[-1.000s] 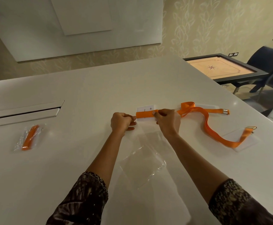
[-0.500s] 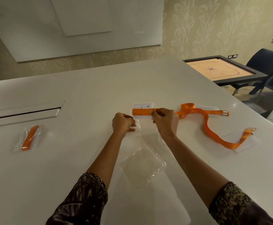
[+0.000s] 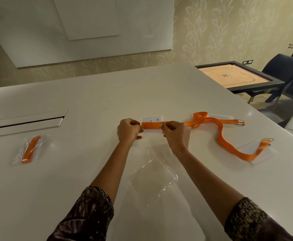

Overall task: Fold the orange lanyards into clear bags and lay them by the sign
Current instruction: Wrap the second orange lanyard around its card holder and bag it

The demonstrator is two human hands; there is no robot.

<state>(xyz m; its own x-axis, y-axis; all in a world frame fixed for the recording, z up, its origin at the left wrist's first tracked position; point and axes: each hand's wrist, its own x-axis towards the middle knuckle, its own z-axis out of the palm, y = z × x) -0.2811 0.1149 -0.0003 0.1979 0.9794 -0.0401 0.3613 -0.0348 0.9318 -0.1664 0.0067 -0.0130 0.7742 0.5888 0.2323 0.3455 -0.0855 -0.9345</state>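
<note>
Compared with half a second ago, I see the folded orange lanyard (image 3: 153,125) stretched a touch longer between my hands over the white sign (image 3: 152,119) at mid-frame, my left hand (image 3: 128,130) back on its end. Left hand is pinched narrow on the left end, right hand (image 3: 176,134) pinched on the right end, both holding it just above the worktop (image 3: 90,94). An empty clear bag (image 3: 153,180) lies below centre, a bagged lanyard (image 3: 30,150) at the left, loose lanyards (image 3: 220,136) to the right.
</note>
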